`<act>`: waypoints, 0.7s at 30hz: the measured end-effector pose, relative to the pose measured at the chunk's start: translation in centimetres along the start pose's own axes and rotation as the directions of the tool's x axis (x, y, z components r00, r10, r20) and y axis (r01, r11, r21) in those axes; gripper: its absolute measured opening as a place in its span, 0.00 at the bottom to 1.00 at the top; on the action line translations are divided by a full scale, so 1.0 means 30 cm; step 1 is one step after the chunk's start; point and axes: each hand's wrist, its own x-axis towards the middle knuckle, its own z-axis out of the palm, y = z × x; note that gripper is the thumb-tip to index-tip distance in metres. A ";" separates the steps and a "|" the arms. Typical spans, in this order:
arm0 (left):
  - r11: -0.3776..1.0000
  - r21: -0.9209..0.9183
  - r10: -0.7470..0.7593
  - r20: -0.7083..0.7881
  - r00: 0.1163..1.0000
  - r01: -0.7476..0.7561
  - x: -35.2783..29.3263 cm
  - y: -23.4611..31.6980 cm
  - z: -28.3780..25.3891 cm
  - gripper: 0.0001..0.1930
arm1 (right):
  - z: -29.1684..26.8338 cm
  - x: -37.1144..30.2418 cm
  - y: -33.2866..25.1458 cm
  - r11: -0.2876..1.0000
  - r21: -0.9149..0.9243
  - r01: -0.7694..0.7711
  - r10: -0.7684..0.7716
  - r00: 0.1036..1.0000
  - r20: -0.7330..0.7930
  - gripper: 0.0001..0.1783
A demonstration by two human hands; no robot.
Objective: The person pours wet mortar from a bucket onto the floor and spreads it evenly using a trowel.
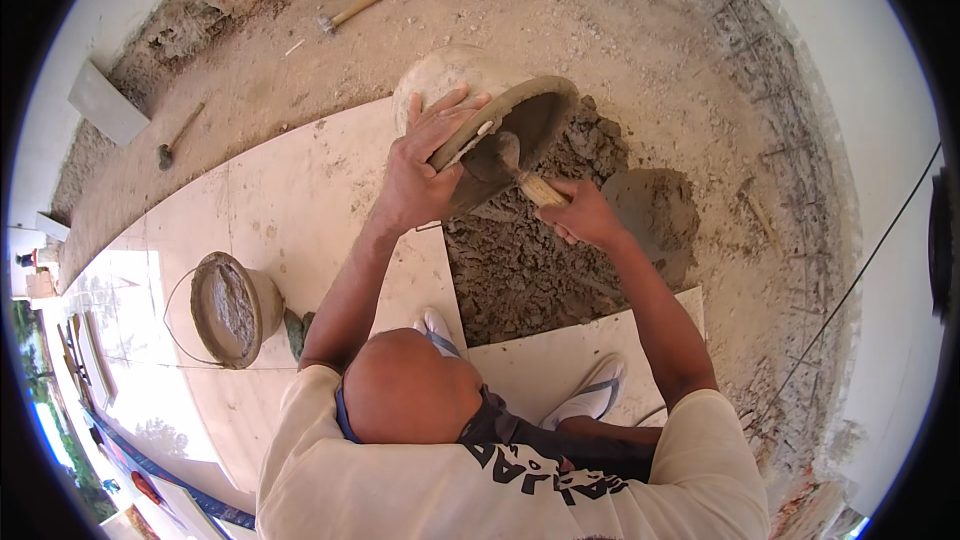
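Left grip [428,162] holding tilted basin [450,68], right grip [580,212] clasping trowel [539,189], blade [509,149] inside basin

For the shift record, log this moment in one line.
left grip: holds tilted basin at rim | right grip: trowel, blade at basin mouth | grey mix: heaped beside basin

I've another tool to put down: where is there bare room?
Pale tiles between the bucket and bowl have room; so does dirt between the two hammers. Crowded around the bowl: left hand at its rim, right hand holding trowel, blade inside, grey heap alongside.
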 end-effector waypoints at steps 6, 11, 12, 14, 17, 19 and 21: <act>0.996 -0.088 -0.017 0.001 1.000 0.017 0.013 -0.057 -0.026 0.35 | 0.090 0.042 0.083 0.926 0.374 0.049 -0.119 0.979 0.165 0.27; 0.957 -0.139 -0.278 -0.202 0.939 0.254 -0.030 -0.158 -0.003 0.29 | 0.135 0.035 0.052 0.873 0.485 0.050 -0.150 0.974 0.170 0.25; 0.943 -0.141 -0.329 -0.247 0.911 0.302 -0.047 -0.193 -0.003 0.28 | 0.128 0.035 0.056 0.863 0.503 0.038 -0.150 0.972 0.182 0.25; 0.907 -0.153 -0.421 -0.330 0.845 0.393 -0.075 -0.265 -0.033 0.28 | 0.108 0.035 0.059 0.840 0.542 0.019 -0.150 0.968 0.199 0.24; 0.902 -0.235 -0.430 -0.415 0.802 0.362 -0.136 -0.337 -0.111 0.27 | 0.053 0.011 0.063 0.815 0.579 0.020 -0.125 0.982 0.141 0.24; 0.899 -0.280 -0.436 -0.493 0.753 0.338 -0.186 -0.392 -0.174 0.26 | 0.006 0.000 0.061 0.848 0.520 0.101 -0.141 0.989 0.038 0.24; 0.893 -0.304 -0.450 -0.559 0.696 0.333 -0.250 -0.454 -0.257 0.26 | -0.036 0.016 0.084 0.910 0.373 0.181 -0.168 0.983 -0.068 0.27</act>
